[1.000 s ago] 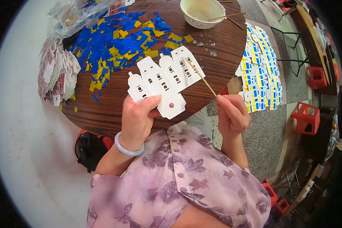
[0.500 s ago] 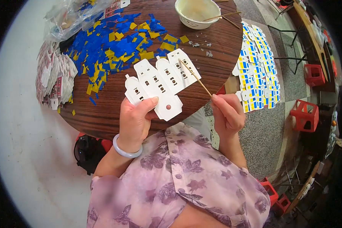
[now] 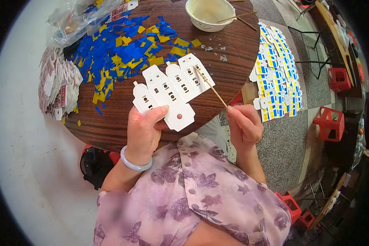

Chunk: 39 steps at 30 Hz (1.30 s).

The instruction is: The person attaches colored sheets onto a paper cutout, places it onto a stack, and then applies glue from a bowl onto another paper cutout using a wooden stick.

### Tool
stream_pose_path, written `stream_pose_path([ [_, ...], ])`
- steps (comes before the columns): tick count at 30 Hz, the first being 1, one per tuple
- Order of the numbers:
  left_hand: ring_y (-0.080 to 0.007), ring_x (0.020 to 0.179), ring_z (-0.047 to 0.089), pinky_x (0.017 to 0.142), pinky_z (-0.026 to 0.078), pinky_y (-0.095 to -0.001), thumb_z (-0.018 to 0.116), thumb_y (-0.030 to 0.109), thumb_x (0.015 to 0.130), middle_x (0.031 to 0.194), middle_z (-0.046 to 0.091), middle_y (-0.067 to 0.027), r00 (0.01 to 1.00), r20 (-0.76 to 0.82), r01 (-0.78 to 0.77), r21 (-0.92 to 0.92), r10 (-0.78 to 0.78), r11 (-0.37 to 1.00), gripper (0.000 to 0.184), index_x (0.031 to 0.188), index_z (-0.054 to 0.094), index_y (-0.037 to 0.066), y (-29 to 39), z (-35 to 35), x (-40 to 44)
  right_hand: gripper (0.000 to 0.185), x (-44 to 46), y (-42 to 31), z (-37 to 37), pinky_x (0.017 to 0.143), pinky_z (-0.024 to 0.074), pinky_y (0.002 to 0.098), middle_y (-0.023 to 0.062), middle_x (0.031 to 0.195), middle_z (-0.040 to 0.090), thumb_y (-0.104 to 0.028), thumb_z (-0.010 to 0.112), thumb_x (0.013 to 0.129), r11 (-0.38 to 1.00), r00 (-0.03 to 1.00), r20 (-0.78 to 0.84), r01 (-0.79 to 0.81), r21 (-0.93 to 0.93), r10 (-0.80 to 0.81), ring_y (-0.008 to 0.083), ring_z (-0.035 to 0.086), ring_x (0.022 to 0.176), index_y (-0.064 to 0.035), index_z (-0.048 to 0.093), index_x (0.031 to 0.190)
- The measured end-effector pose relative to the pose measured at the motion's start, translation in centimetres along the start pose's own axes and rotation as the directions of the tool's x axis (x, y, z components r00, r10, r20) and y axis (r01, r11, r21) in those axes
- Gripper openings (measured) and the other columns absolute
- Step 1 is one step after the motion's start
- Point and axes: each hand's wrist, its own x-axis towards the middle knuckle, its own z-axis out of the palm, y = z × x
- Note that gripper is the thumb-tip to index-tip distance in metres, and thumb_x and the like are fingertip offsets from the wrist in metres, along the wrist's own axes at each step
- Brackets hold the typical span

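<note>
My left hand [image 3: 145,127], a pale bangle at its wrist, is closed on the lower left edge of a flat white die-cut cardboard piece [image 3: 162,84], thumb on top. The piece has tabs, dark cut-out windows and one round reddish-brown spot, and is held over the table edge. Pinched in my right hand [image 3: 246,125] is a thin wooden stick [image 3: 213,88]. Its far tip lies over the upper right panel of the cardboard, close to the small windows; I cannot tell if it touches.
On the round wooden table [image 3: 229,67] lie scattered blue and yellow pieces [image 3: 123,53], a stack of folded cards [image 3: 57,86], a clear plastic bag [image 3: 74,24] and a white bowl [image 3: 209,25] with sticks. Rows of blue-yellow cards [image 3: 276,74] and red stools [image 3: 330,123] are at right.
The view has shifted slightly. Both hands, the cardboard and the stick keep nearly the same positions relative to each other.
</note>
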Motion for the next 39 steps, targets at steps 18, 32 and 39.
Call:
stream_pose_path([
  [18, -0.0240, 0.083, 0.068, 0.064, 0.060, -0.0333, 0.054, 0.000, 0.083, 0.103, 0.064, -0.0163, 1.000, 0.010, 0.005, -0.004, -0.005, 1.000, 0.033, 0.116, 0.051, -0.005, -0.2, -0.2, 0.1, 0.028, -0.2, 0.6, -0.6, 0.054, 0.0424, 0.0272, 0.0064, 0.075, 0.063, 0.007, 0.072, 0.068, 0.999, 0.999, -0.016, -0.052, -0.012, 0.052, 0.0177, 0.056, 0.062, -0.0037, 0.070, 0.094],
  [32, -0.0238, 0.082, 0.068, 0.065, 0.061, -0.0339, 0.054, 0.000, 0.083, 0.104, 0.064, -0.0166, 1.000, 0.014, -0.008, -0.004, 0.008, 1.000, 0.035, 0.117, 0.049, -0.004, -0.2, 0.5, 0.1, 0.027, -1.2, 0.1, -1.6, 0.057, 0.0450, 0.0255, 0.0107, 0.079, 0.063, 0.010, 0.068, 0.072, 0.991, 0.996, 0.000, -0.091, 0.102, 0.092, 0.0185, 0.058, 0.066, 0.0004, 0.068, 0.097],
  [39, -0.0241, 0.083, 0.068, 0.066, 0.060, -0.0352, 0.054, 0.000, 0.083, 0.105, 0.063, -0.0166, 1.000, 0.005, -0.010, 0.003, 0.010, 1.000, 0.035, 0.117, 0.049, -0.004, -0.2, 0.4, 0.1, 0.022, -1.4, 0.3, -1.7, 0.058, 0.0435, 0.0212, 0.0124, 0.084, 0.063, 0.011, 0.065, 0.079, 0.917, 0.949, -0.130, -0.234, 0.323, 0.288, 0.0139, 0.057, 0.069, 0.0025, 0.067, 0.100],
])
